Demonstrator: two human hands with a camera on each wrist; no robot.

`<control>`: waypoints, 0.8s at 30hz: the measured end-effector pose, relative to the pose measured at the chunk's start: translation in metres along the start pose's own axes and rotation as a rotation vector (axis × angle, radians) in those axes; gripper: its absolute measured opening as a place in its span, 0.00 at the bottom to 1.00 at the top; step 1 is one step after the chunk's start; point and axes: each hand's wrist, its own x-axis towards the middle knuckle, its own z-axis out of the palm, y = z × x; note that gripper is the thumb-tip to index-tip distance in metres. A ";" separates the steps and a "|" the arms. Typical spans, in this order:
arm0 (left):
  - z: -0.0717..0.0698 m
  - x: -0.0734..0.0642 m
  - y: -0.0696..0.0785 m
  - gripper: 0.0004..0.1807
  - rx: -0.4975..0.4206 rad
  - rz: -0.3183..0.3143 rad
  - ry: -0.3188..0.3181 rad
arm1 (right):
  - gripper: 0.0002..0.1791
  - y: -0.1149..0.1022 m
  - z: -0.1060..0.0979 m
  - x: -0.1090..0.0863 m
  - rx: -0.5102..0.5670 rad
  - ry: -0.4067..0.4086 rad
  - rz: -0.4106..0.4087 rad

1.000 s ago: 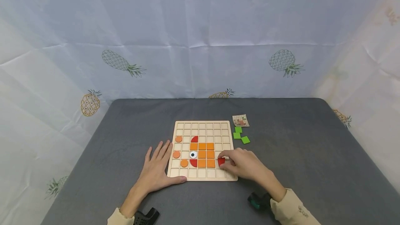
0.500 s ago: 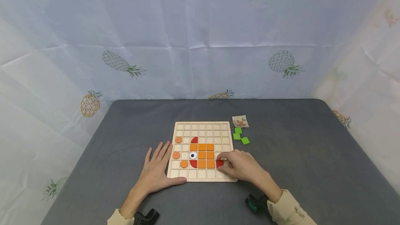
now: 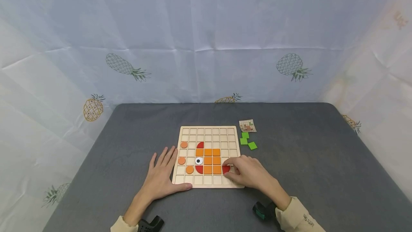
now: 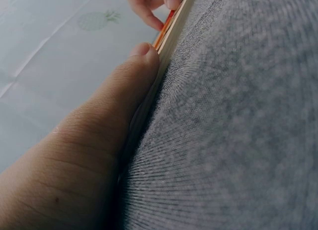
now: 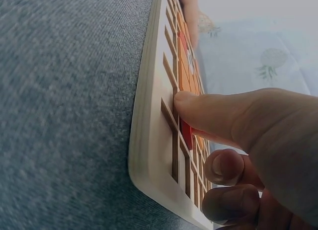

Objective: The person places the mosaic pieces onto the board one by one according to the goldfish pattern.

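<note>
A wooden grid board (image 3: 207,185) lies on the grey table. Thumb and index finger of my right hand (image 3: 250,170) pinch a red quarter-round tile (image 3: 226,169) in a cell just right of the bottom orange row (image 3: 212,169). The right wrist view shows that red tile (image 5: 186,135) low against the grid beneath the thumb. My left hand (image 3: 162,176) rests spread at the board's left side, fingertips at its edge and thumb on the front left corner. Other red tiles (image 3: 200,145), orange squares (image 3: 208,152), orange discs (image 3: 184,144) and an eye disc (image 3: 199,160) sit in cells.
Three green square tiles (image 3: 252,145) lie on the table right of the board. Behind them is a small pattern card (image 3: 247,125). A pineapple-print cloth (image 3: 193,74) hangs along the table's back edge. Dark wrist devices (image 3: 264,210) sit under both sleeves.
My right hand has shifted slightly left with the red tile, bringing it in beside the orange row. My left hand stays in place. The head view has tilted up a little.
</note>
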 end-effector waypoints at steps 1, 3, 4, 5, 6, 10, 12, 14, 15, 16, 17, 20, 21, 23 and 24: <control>0.000 0.000 0.000 0.71 0.001 -0.002 -0.003 | 0.15 0.000 0.000 0.000 -0.001 0.000 0.000; 0.000 0.000 0.000 0.71 0.001 -0.004 -0.004 | 0.15 0.000 0.000 0.000 -0.005 0.000 0.000; 0.000 0.000 0.001 0.71 0.000 -0.004 -0.003 | 0.15 0.000 0.000 0.000 -0.004 0.000 0.000; 0.000 0.000 0.001 0.71 0.000 -0.002 -0.001 | 0.15 0.000 0.000 0.000 -0.003 0.001 0.001; 0.000 0.000 0.001 0.71 0.000 -0.001 0.001 | 0.15 0.000 0.000 0.000 -0.001 0.002 0.000; 0.000 0.001 0.001 0.72 0.000 0.003 0.006 | 0.14 0.001 0.000 0.000 0.017 0.004 0.001; 0.001 0.001 0.000 0.72 0.000 0.002 0.004 | 0.14 0.001 0.000 -0.001 0.019 0.006 -0.003; 0.000 0.000 0.000 0.72 0.002 0.001 0.003 | 0.13 0.001 0.000 -0.001 0.015 0.012 -0.011; 0.000 0.000 0.000 0.72 0.004 0.002 0.002 | 0.13 0.001 0.000 -0.001 0.011 0.016 -0.015; 0.000 0.000 0.000 0.72 0.005 0.000 0.002 | 0.13 0.001 0.000 -0.001 0.006 0.022 -0.021; 0.000 0.000 0.000 0.72 0.005 0.000 0.002 | 0.13 0.001 0.000 -0.001 0.001 0.025 -0.025; 0.000 0.000 0.000 0.72 0.002 -0.005 0.002 | 0.14 0.001 0.001 0.000 -0.015 0.029 -0.031; 0.000 0.000 0.000 0.71 0.001 -0.006 0.002 | 0.14 0.000 0.001 0.001 -0.018 0.028 -0.032; 0.000 0.000 0.000 0.71 0.000 -0.007 0.002 | 0.14 0.000 0.002 0.002 -0.024 0.024 -0.031; 0.000 0.000 0.000 0.71 0.002 -0.006 0.002 | 0.14 -0.001 0.002 0.002 -0.025 0.023 -0.030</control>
